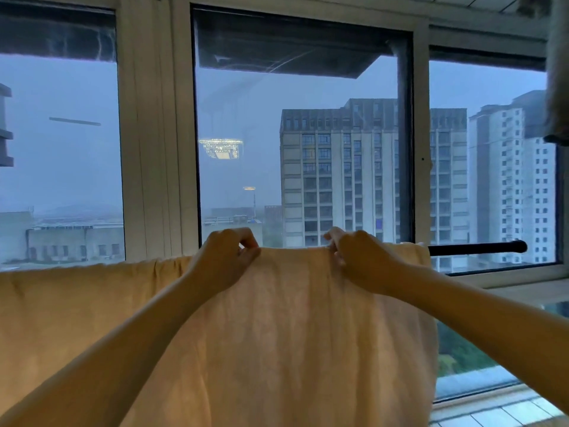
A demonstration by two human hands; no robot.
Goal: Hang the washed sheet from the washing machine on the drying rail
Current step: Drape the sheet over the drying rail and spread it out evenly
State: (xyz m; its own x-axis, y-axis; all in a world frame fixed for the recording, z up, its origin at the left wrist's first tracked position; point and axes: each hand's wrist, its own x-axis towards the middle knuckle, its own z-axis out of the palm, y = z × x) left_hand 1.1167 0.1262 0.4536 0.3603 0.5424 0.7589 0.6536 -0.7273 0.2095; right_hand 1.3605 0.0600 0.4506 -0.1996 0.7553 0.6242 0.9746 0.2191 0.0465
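A pale yellow sheet [295,328] hangs draped over a dark drying rail [480,248], which shows only at its bare right end. The cloth spans from the left edge of the view to just short of that end. My left hand [226,257] pinches the sheet's top fold left of centre. My right hand [357,257] pinches the same fold a little to the right. Both arms reach forward and up to the rail.
Large windows [301,134] with white frames stand right behind the rail, with tall buildings outside. A grey cloth [557,75] hangs at the upper right edge. A white sill [523,288] runs below the right window.
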